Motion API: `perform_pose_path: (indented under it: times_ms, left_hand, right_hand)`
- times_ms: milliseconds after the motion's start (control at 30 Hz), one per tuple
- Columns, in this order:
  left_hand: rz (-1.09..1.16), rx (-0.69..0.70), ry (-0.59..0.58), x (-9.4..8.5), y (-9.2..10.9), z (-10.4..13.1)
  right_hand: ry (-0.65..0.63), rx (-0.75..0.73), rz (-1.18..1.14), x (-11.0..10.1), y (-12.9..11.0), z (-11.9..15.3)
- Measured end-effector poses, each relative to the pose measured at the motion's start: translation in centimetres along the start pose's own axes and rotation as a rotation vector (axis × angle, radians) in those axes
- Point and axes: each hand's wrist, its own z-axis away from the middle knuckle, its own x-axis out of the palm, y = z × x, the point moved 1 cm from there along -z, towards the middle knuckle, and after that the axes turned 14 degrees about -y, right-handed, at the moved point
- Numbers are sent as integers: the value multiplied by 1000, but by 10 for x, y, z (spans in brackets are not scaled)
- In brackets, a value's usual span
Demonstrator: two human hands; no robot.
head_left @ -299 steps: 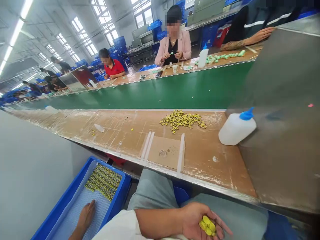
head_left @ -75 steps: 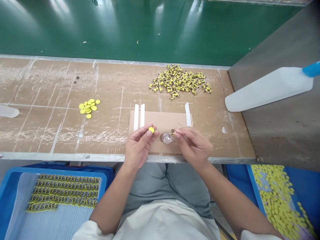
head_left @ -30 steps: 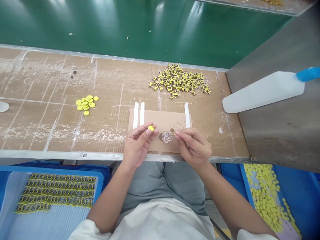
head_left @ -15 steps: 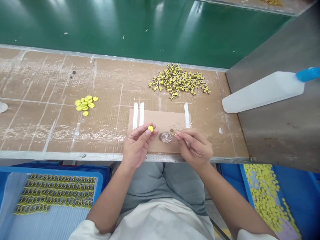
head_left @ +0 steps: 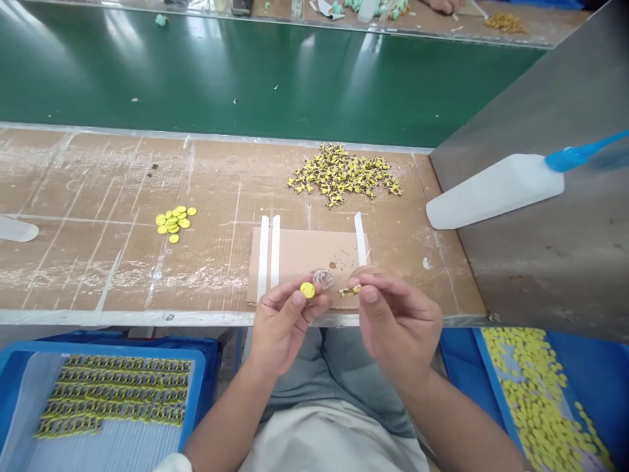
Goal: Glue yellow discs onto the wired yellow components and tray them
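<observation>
Yellow flat round disc (head_left: 307,290), pinched in the left hand (head_left: 282,331) near the cardboard-covered tabletop's (head_left: 211,242) six-o'clock edge; small yellow-and-dark piece (head_left: 348,292) at its three o'clock, pinched in the right hand (head_left: 401,328); step judged as pairing both, next move probably needing careful alignment.

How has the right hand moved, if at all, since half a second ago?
Yes: the right hand has shifted rightward and lower in the view, away from the small clear dish.
</observation>
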Motion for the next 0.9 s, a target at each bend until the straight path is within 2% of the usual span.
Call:
perform_pose_path:
  times_ms: [133, 300, 600, 900]
  left_hand:
    - [41, -42, -65, 17, -3, 8]
    - [38, -71, -114, 28, -6, 13]
    - [40, -60, -127, 31, -8, 13]
    - [30, -48, -107, 34, -6, 13]
  right_hand:
    - [-69, -79, 25, 14, -17, -1]
    - [-96, -156, 91, 19, -19, 3]
    - [-41, -145, 105, 19, -18, 7]
    - [-75, -175, 169, 16, -23, 5]
